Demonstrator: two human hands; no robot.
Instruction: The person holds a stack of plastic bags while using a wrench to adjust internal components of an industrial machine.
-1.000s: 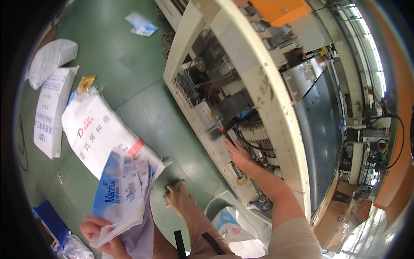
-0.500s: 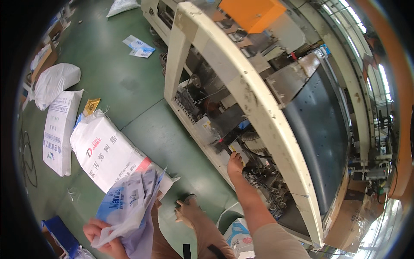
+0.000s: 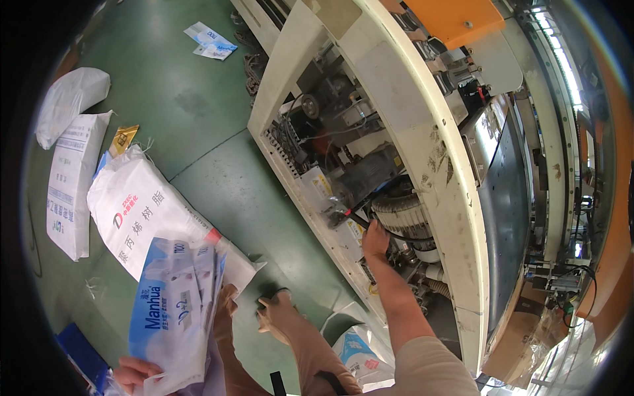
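Green floor, open machine: right hand now deeper inside, closed on black hose; left hand grips blue-white bags

We see only part of the left hand: the lower picture edge cuts it off, and the stack of blue-and-white printed bags it holds covers its fingers. The right hand reaches into the open machine frame; we cannot tell whether its fingertips grip the black hose or only touch it. The blue object at lower left is cropped and cannot be identified.
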